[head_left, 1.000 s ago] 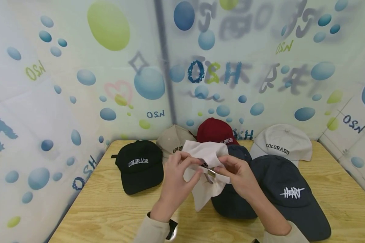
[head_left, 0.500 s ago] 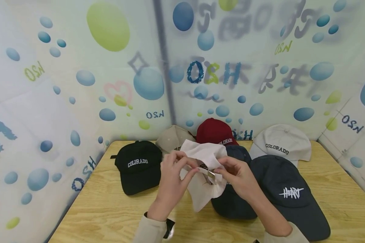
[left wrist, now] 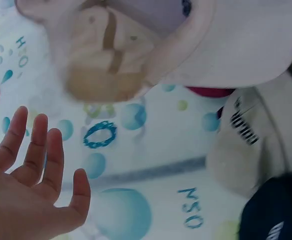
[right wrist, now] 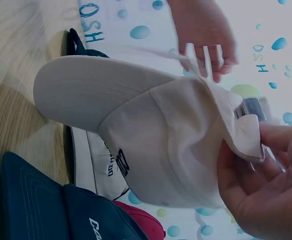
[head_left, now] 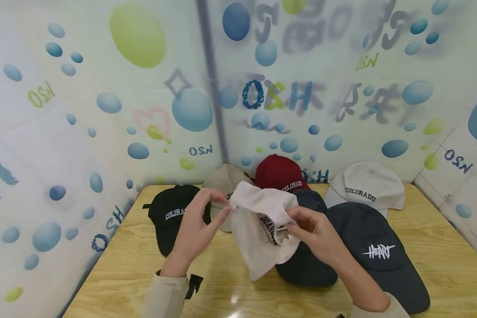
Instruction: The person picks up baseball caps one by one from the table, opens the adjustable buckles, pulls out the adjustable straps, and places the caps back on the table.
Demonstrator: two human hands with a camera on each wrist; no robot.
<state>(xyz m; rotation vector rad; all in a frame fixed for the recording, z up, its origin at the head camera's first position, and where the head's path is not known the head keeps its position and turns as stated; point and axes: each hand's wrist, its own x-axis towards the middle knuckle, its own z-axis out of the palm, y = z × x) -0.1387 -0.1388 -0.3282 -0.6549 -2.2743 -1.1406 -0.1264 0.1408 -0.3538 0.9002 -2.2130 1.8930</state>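
An off-white baseball cap [head_left: 258, 238] hangs in the air over the table, its strap side towards me and brim pointing down. At its back opening my right hand [head_left: 316, 232] pinches the edge near the metal strap buckle [right wrist: 253, 107], thumb against fingers. Dark lettering [head_left: 268, 227] shows through the opening. My left hand [head_left: 196, 227] is beside the cap's left edge, thumb and forefinger tips close to it; whether they touch is unclear. In the left wrist view the left fingers [left wrist: 38, 150] are loosely spread and hold nothing.
On the wooden table [head_left: 131, 274] stand a black cap [head_left: 171, 207], a beige cap [head_left: 220, 179], a red cap [head_left: 280, 172] and a light grey cap [head_left: 367, 185]. A navy cap [head_left: 308, 267] lies behind the held one; a dark HEART cap [head_left: 377, 251] lies right. A patterned curtain [head_left: 151, 88] hangs behind.
My left hand has let go of the strap and moved left, off the cap's back. The cap has turned slightly, showing more lettering. My right hand keeps its grip at the buckle.
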